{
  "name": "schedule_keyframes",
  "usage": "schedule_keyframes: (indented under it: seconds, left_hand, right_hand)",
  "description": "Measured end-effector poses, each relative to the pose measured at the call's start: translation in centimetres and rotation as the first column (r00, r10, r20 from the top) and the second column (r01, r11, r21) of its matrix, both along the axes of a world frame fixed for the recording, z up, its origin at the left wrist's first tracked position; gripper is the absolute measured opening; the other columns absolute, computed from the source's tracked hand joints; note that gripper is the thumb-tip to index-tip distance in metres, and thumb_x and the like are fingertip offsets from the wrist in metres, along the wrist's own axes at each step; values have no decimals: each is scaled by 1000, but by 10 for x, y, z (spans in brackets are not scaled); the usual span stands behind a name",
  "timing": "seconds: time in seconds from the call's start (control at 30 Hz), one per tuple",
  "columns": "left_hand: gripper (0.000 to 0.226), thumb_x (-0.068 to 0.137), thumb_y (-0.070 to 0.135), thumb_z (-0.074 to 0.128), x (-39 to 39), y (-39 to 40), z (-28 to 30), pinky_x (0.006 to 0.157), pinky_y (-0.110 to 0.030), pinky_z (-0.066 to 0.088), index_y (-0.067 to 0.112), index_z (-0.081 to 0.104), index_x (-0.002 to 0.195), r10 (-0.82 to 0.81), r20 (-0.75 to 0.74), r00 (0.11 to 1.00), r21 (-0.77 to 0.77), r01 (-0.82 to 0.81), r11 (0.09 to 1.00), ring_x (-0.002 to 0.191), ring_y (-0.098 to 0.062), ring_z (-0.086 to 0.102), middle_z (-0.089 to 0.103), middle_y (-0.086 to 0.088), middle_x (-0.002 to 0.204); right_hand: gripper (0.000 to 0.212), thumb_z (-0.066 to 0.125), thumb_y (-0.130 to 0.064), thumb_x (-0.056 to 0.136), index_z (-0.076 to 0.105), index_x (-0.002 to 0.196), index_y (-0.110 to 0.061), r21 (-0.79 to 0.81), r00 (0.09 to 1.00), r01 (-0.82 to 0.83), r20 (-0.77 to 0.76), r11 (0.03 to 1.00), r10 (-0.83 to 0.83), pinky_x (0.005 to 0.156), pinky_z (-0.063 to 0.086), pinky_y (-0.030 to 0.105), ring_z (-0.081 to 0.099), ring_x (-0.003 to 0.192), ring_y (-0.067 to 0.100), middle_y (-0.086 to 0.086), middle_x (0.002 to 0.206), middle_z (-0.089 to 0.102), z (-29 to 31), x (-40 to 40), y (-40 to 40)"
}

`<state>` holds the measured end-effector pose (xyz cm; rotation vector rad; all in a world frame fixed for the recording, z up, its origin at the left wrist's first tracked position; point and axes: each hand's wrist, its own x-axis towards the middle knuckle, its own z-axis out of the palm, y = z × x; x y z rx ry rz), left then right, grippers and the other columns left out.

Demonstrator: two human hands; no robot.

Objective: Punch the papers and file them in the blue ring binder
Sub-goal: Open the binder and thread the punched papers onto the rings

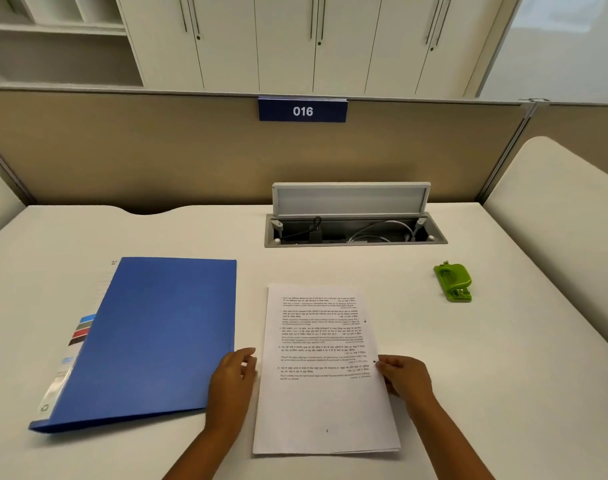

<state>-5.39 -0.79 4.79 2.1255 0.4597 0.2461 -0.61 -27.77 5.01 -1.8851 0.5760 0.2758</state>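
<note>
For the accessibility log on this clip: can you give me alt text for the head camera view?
A person's left hand and right hand touch the side edges of a printed paper stack on a white desk. A closed blue ring binder lies to the left; a green hole punch sits further back on the right.

On the white tabletop point(434, 341) a bare lane runs between the stack of printed white paper sheets point(325, 375) at 6 o'clock and the small green hole punch point(454, 282) at 2 o'clock. The closed blue ring binder point(150, 341) fills the 9 o'clock side, with only a narrow gap between it and the sheets. At 12 o'clock the open grey cable box point(354, 230), lid upright, bars the back edge before the tan partition wall point(157, 150).
</note>
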Motion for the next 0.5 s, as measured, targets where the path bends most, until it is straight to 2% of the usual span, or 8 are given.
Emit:
schedule_keyframes:
  seconds: [0.07, 0.17, 0.23, 0.27, 0.37, 0.43, 0.5]
  left_hand:
    - [25, 90, 11, 49, -10, 13, 0, 86, -31, 49, 11, 61, 112, -36, -5, 999, 126, 37, 991, 97, -21, 59, 59, -3, 111]
    - [29, 88, -4, 45, -23, 36, -1, 97, -32, 44, 9, 62, 109, -49, -2, 999, 128, 49, 990, 101, -17, 54, 59, -2, 113]
    - [41, 83, -14, 43, -30, 55, -4, 106, -34, 33, 8, 60, 112, -49, -59, 997, 149, 57, 987, 122, -21, 45, 55, -5, 125]
    - [45, 80, -15, 44, -32, 65, -7, 109, -36, 29, 10, 59, 114, -59, -94, 994, 216, 78, 973, 131, -24, 37, 52, -6, 131]
    - [53, 75, -10, 54, -37, 92, -12, 112, -46, 18, 20, 57, 119, -57, -185, 981, 462, 138, 876, 139, -25, 25, 48, -1, 137]
    - [55, 77, -3, 57, -39, 107, -6, 113, -49, 11, 25, 51, 125, -37, -229, 973, 547, 160, 822, 141, -24, 19, 42, 2, 142]
    - [59, 79, 5, 57, -40, 119, 3, 113, -50, 6, 30, 42, 131, -24, -286, 958, 611, 201, 765, 142, -24, 10, 32, 5, 147]
  right_hand:
    - [12, 63, -8, 83, 73, 91, -9, 0, 1000, 14, 1, 1000, -14, 66, 56, 31, 68, 76, 29, 3, 76, 70, -3, 1, 0]
    - [14, 66, -10, 81, 72, 93, -6, 16, 999, 36, 2, 999, -36, 75, 58, 39, 69, 80, 32, 8, 81, 72, -7, 1, -3]
    - [19, 67, -11, 81, 72, 98, -4, 38, 999, 53, -1, 998, -53, 78, 57, 42, 69, 80, 32, 11, 85, 72, -10, 2, -6]
    - [19, 67, -10, 81, 70, 99, -3, 51, 998, 60, -3, 997, -60, 77, 57, 42, 68, 81, 33, 11, 84, 71, -11, 3, -7]
    - [19, 65, -7, 82, 69, 100, -1, 99, 996, 90, -7, 991, -90, 69, 55, 35, 65, 78, 33, 9, 79, 68, -10, 2, -7]
    - [18, 64, -5, 83, 68, 100, 1, 141, 995, 104, -15, 985, -103, 68, 54, 33, 64, 76, 33, 11, 80, 67, -10, 2, -7]
    - [19, 64, -4, 83, 68, 100, 2, 179, 993, 116, -27, 977, -113, 72, 55, 37, 64, 78, 35, 15, 84, 68, -10, 3, -9]
